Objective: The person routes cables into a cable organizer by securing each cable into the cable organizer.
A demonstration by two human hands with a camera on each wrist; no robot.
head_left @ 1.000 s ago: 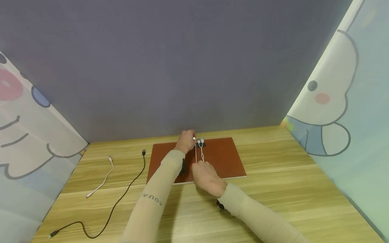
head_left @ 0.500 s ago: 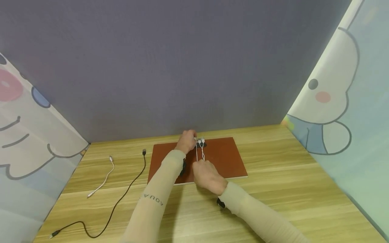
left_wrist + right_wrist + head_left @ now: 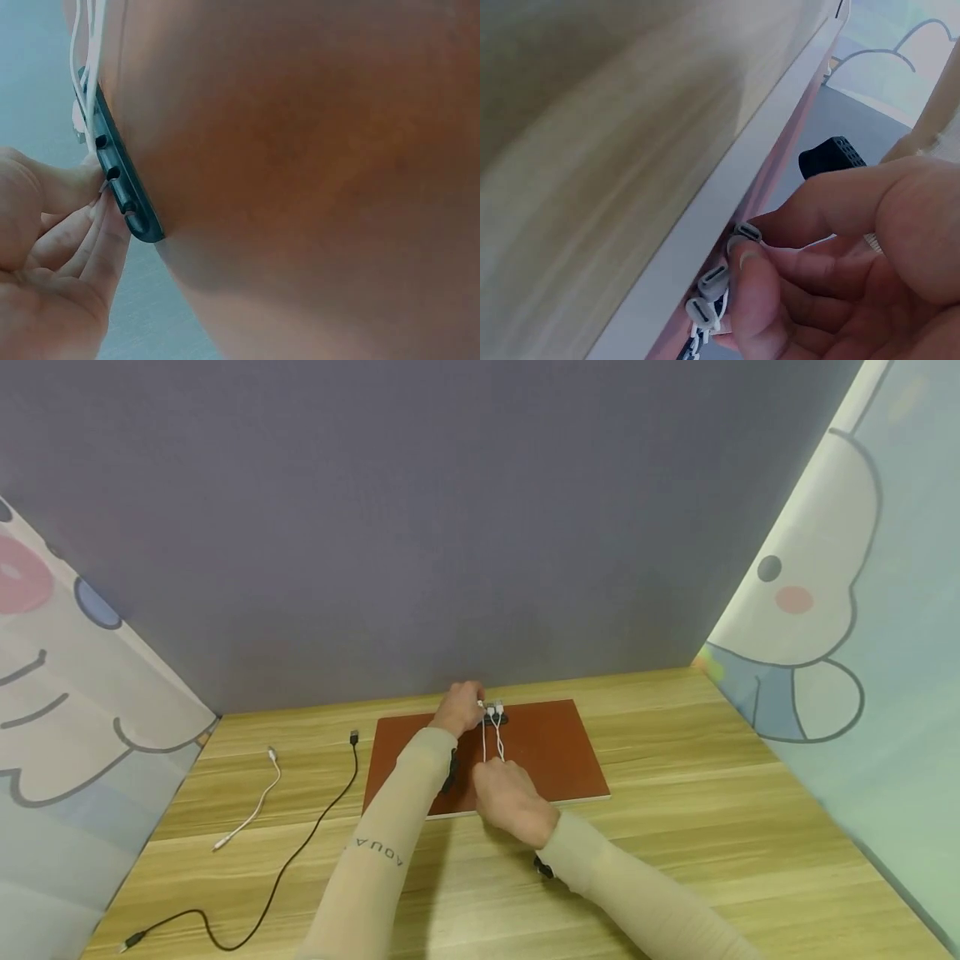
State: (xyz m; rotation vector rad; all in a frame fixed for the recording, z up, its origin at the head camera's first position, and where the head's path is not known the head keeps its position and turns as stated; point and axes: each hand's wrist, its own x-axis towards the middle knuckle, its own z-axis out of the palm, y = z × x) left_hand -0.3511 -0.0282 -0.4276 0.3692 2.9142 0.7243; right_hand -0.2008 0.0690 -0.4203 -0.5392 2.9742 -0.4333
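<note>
A dark cable organizer (image 3: pixel 495 718) lies near the back of the reddish-brown board (image 3: pixel 555 752), with white USB cables (image 3: pixel 500 739) running through it. At its left end my left hand (image 3: pixel 461 708) pinches a white cable by its plug end. The left wrist view shows the thumb and fingers right at the slots of the organizer (image 3: pixel 124 172), some of them without a cable. Over the board's front part, my right hand (image 3: pixel 510 797) holds the other end of the white cables. In the right wrist view its fingers pinch a USB-C plug (image 3: pixel 748 231), two more USB-C plugs (image 3: pixel 713 280) beside it.
Left of the board, a short white cable (image 3: pixel 258 806) and a long black USB cable (image 3: pixel 277 881) lie on the wooden table (image 3: pixel 675 827). A grey partition (image 3: pixel 450 527) stands behind, and cartoon-printed panels (image 3: pixel 810 610) stand at both sides.
</note>
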